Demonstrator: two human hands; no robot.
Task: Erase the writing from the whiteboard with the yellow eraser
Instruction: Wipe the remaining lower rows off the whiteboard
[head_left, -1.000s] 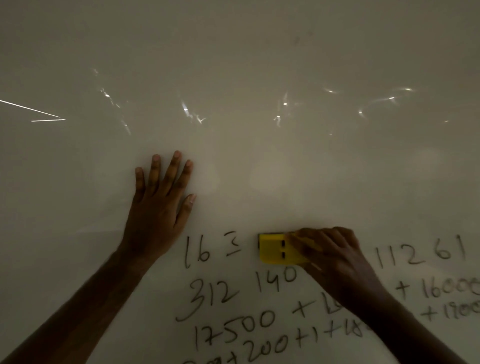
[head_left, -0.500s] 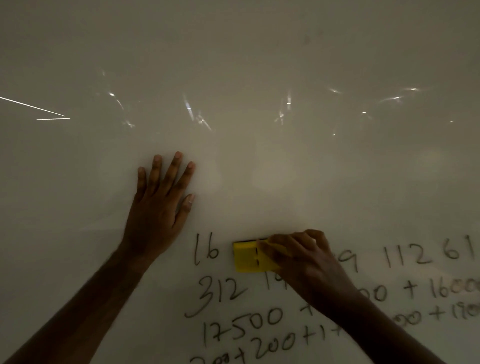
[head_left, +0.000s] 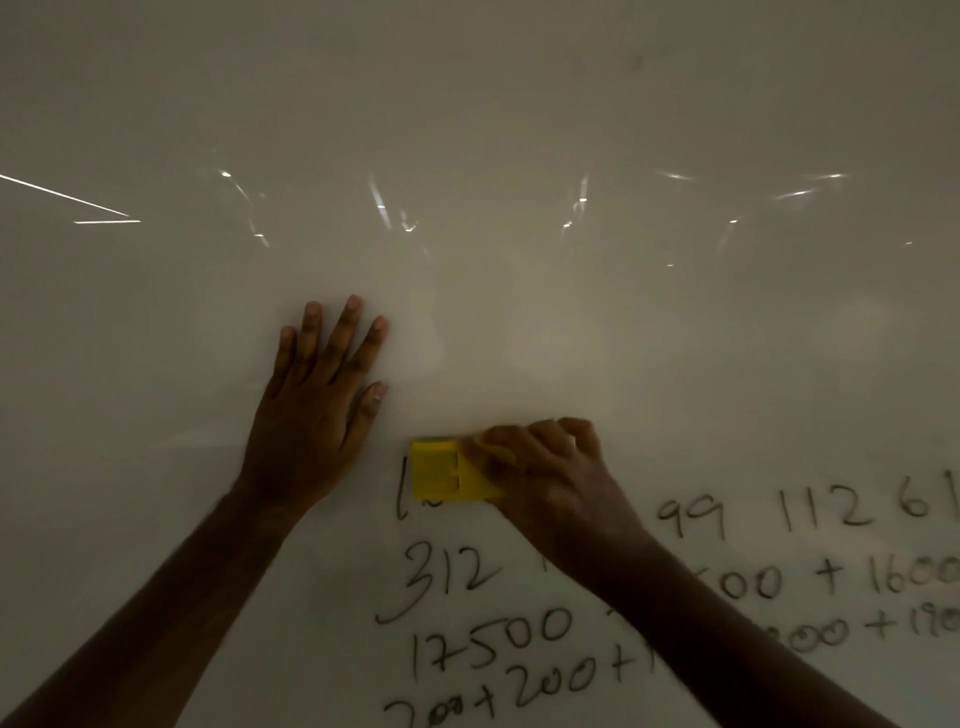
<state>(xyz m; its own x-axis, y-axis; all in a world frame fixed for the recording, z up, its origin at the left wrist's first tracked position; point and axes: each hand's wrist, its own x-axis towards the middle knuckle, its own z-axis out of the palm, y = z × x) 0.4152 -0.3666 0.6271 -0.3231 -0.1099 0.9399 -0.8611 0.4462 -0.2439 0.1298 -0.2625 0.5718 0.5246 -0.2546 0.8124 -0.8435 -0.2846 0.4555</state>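
Leftward along the top line of writing the yellow eraser (head_left: 451, 470) has slid since a second ago: then it sat to the right of the "16" and a further mark, and now it covers most of the "16", with only the long stroke of the 1 and a scrap of the 6 showing at its lower left. To its right, where the eraser passed, the top row is wiped as far as the "99".

From the head camera, the right hand (head_left: 550, 478) holds the eraser by its right end, fingers curled over the top edge and the thumb side hidden under the hand, pressing the block flat to the whiteboard (head_left: 519, 104). Its grip is closed round the eraser; the left half of the block sticks out bare, with a dark seam down its middle. The right forearm runs down to the lower right corner and hides parts of the lines beneath.

The left hand (head_left: 317, 410) lies flat on the board, up and to the left of the eraser and near it without touching. Its fingers are straight and slightly spread, pointing up, and it holds nothing.

The black writing (head_left: 488, 639) that remains fills the lower right: "99 112 61" on the top row, then "312", "17500" and "200+200+" below, with more sums running off the right edge. Thin streaks of reflected light cross the upper board.
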